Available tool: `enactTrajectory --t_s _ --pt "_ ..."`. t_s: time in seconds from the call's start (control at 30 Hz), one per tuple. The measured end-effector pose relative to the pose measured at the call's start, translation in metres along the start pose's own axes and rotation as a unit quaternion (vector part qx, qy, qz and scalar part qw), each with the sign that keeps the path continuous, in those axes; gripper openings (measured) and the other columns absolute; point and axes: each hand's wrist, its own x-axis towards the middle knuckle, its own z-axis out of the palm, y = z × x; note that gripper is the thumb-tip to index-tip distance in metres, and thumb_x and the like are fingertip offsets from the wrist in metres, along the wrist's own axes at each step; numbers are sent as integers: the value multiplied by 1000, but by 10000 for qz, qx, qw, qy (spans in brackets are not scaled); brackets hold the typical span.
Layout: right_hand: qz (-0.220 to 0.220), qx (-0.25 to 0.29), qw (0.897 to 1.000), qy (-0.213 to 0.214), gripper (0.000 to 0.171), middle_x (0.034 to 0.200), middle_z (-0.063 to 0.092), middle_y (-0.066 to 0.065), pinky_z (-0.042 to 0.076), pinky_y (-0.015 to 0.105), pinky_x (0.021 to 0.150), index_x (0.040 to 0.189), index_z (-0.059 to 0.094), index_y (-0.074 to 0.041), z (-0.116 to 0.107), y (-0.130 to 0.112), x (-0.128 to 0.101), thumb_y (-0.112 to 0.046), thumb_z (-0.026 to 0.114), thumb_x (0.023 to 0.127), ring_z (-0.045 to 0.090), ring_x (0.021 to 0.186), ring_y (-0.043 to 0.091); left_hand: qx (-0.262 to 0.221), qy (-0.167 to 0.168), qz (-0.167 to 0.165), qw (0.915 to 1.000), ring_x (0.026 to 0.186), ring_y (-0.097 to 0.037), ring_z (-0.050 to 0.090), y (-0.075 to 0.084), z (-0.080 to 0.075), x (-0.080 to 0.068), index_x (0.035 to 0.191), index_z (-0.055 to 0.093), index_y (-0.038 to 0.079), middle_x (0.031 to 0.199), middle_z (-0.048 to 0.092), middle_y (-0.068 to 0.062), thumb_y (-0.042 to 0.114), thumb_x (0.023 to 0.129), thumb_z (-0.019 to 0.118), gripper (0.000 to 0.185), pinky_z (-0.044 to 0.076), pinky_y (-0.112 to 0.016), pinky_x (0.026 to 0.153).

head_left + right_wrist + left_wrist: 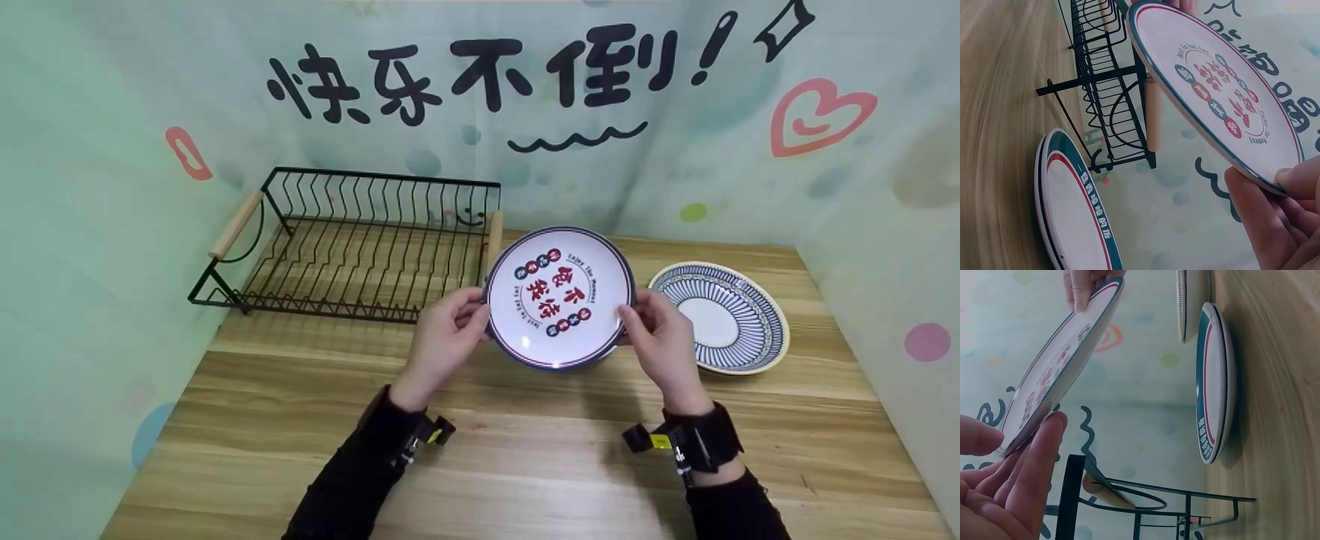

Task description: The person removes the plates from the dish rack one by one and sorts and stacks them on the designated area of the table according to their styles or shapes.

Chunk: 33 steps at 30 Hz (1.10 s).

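Both hands hold a white plate with a dark rim and red and blue characters, lifted above the wooden table and tilted toward me. My left hand grips its left edge, thumb on the face and fingers behind. The right hand pinches the right edge. In the wrist views, a second plate with a green and red rim lies on the table beneath the held plate.
A black wire dish rack with wooden handles stands at the back left, nothing in it. A blue-striped plate lies to the right of my hands. Printed cloth walls close in the table on three sides.
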Motion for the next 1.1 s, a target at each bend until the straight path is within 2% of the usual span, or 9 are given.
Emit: enactTrajectory --t_s 0.17,0.4,0.6,0.67,0.9,1.1 --pt "29 179 9998 4 16 81 66 19 55 22 53 106 64 9 -3 3 2 1 66 93 59 63 11 245 124 38 9996 87 -22 69 1 -3 1 121 61 -7 106 70 -18 0 94 61 28 60 -29 74" --pt "204 -70 9997 91 16 81 65 18 57 25 56 107 64 9 -8 7 5 0 64 94 59 67 12 697 279 238 9969 88 -18 70 2 -9 3 120 61 -6 106 71 -14 4 95 61 26 58 -24 77" --pt "149 -316 9992 207 15 80 65 16 52 18 53 106 64 9 -10 11 7 2 65 93 57 65 10 895 302 346 9949 90 -22 70 1 -13 3 122 60 -6 105 71 -13 2 95 61 29 57 -24 78" --pt "222 -240 9993 195 15 79 65 16 54 20 53 106 63 9 -10 12 8 3 64 93 57 65 10 972 300 378 9941 90 -25 70 1 -13 3 122 60 -6 105 71 -13 1 94 61 29 57 -24 79" --pt "530 16 9985 115 17 82 64 18 58 26 55 109 61 10 -12 14 8 1 62 95 59 66 11 1597 361 324 9860 96 -20 68 5 -17 2 124 60 -3 110 70 -12 7 94 63 31 55 -25 85" --pt "595 -192 9979 171 17 82 66 18 52 19 50 108 62 10 -14 17 10 -2 63 95 56 63 8 1846 353 394 9814 98 -21 68 5 -21 3 126 59 -3 113 70 -14 8 94 63 34 54 -27 88"
